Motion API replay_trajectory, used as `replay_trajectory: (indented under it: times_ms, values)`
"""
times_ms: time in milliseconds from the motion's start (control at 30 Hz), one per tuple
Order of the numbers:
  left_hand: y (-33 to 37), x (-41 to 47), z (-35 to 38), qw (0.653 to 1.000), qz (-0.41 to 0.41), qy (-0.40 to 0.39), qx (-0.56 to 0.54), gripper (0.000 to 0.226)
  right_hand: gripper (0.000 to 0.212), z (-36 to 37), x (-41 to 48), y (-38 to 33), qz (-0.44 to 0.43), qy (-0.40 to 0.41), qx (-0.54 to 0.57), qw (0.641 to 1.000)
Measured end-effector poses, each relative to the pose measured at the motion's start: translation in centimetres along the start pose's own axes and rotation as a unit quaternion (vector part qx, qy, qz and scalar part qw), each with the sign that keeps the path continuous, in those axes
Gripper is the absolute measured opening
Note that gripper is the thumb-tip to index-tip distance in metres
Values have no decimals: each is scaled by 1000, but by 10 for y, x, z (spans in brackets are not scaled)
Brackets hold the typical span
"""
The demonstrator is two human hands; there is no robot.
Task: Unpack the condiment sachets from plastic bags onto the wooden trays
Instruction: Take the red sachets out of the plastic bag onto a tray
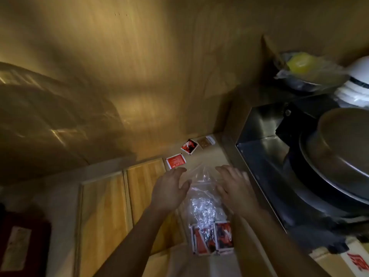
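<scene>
Flanking plastic bag, both hands, fingers spread

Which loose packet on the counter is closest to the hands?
The plain red sachet, just beyond the left hand. The darker red sachet and the brown sachet lie farther back by the wall.

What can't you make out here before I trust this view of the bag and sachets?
Head view only:
- Left hand and right hand: motion blur hides whether the fingers pinch the plastic bag.
- Sachets in the bag: count unclear, overlapped and under glare.
- Loose sachets: print too small.
- Wooden trays: near ends cut off by the forearm and bottom edge.
</scene>
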State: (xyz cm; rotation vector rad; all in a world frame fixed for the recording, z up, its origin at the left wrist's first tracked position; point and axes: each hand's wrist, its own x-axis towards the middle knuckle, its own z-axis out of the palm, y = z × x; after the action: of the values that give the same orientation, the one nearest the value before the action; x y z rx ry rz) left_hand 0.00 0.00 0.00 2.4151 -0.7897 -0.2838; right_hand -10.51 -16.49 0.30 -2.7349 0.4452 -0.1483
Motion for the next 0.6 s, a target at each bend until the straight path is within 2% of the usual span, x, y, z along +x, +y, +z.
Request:
replay_trajectory:
  times_ms: [200,300,367,400,433,533,600]
  values:
    - [-13,5,29,990,-49,-120,49,53,55,25,14,12,27,-107,15,994]
    - [-20,6,38,985,-72,-149,37,54,53,33,16,20,43,-139,19,989]
    - [-19,4,37,978,-127,-156,-52,64,46,35,17,24,52,-151,29,987]
    - [-18,3,38,974,-151,-133,-107,70,44,35,18,25,58,-148,51,986]
    - [-19,2,39,970,-164,-110,-145,64,42,34,19,27,63,-141,81,985]
    - [-19,4,36,956,-188,-86,-206,8,35,29,15,28,83,-116,202,969]
    - [-19,6,35,922,-205,-74,-319,23,29,25,9,25,101,-102,275,950]
